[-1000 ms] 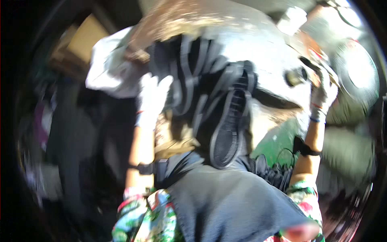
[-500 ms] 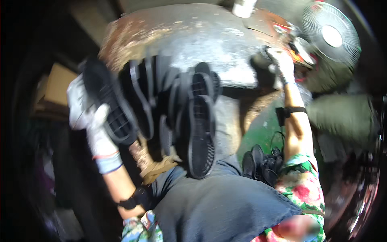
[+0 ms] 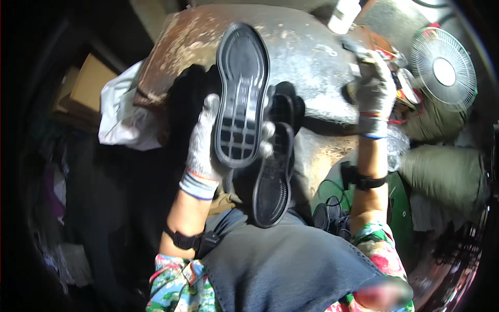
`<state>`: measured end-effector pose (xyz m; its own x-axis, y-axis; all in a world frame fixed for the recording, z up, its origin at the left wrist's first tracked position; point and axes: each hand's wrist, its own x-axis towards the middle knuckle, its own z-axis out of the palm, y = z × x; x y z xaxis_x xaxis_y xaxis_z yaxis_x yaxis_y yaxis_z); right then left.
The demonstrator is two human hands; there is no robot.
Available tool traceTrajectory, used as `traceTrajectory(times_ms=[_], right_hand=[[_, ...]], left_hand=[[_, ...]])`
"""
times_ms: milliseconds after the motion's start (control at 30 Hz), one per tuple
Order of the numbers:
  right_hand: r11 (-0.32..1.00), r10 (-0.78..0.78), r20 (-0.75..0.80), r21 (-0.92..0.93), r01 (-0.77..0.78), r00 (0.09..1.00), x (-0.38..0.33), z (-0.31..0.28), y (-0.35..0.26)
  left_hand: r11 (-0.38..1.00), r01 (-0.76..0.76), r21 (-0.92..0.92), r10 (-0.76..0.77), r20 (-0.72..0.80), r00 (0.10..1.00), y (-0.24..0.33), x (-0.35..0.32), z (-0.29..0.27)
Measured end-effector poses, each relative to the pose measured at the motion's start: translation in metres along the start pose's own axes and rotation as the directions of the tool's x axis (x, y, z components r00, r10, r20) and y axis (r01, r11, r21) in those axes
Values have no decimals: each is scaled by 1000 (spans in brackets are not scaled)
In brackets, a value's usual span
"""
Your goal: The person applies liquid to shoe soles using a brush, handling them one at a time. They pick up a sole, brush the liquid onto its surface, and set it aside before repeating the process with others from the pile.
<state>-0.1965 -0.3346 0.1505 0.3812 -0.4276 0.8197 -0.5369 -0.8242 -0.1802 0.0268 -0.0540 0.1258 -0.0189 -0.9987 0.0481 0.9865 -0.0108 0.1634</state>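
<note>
Head view, left hand [image 3: 205,151] gripping black sole [image 3: 242,96], right hand [image 3: 375,86] perhaps clutching tool, white bag [image 3: 122,117] left.

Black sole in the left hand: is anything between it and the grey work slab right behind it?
Nothing visible blocks it. The left hand holds the black sole tread-up over the slab; more soles lie below, toward the lap.

Fan [image 3: 443,73] right of table [image 3: 306,57], bag [image 3: 122,122] left, soles [image 3: 273,177] before it.
</note>
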Motion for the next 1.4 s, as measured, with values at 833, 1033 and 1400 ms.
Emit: traceTrajectory(times_ms=[833,1033,1400], right_hand=[[95,149,685,708,-700,713,-50,-52,-174],[626,-295,582,717,-307,757,-18,-61,-154],[816,129,518,429,-387,846,-18,-47,-79]], left_hand=[[1000,0,17,-1,15,1000,-7,7,-18],[301,-176,937,337,68,939,33,-9,-16],[-152,-46,987,-16,44,999,12,-23,7]])
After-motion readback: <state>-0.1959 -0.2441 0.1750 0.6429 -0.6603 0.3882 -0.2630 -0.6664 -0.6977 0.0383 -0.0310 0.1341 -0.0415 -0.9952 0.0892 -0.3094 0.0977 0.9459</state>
